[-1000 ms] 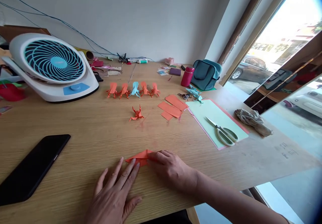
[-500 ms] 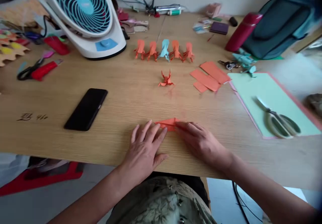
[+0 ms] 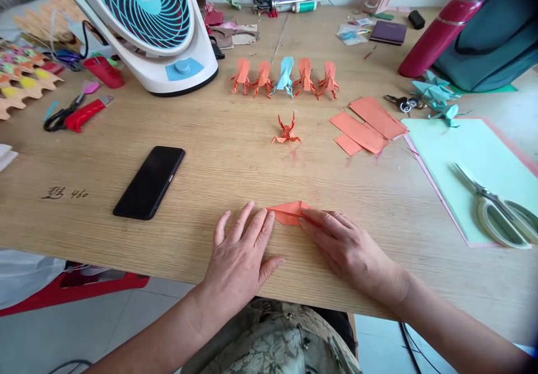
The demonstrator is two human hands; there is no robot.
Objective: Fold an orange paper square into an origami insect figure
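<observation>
A small folded orange paper lies flat on the wooden table near its front edge. My left hand rests flat beside its left tip, fingers stretched out and apart. My right hand lies flat too, fingertips pressing on the paper's right half. A finished orange paper crab sits farther back. Behind it stands a row of folded paper figures, orange with one light blue.
A black phone lies to the left. A white and blue fan stands at the back left. Orange paper strips, a green sheet with scissors, a red bottle and a teal bag are on the right.
My view tipped down and turned left, so the table's front edge and my lap show. Both hands stayed on the orange paper and shifted only slightly.
</observation>
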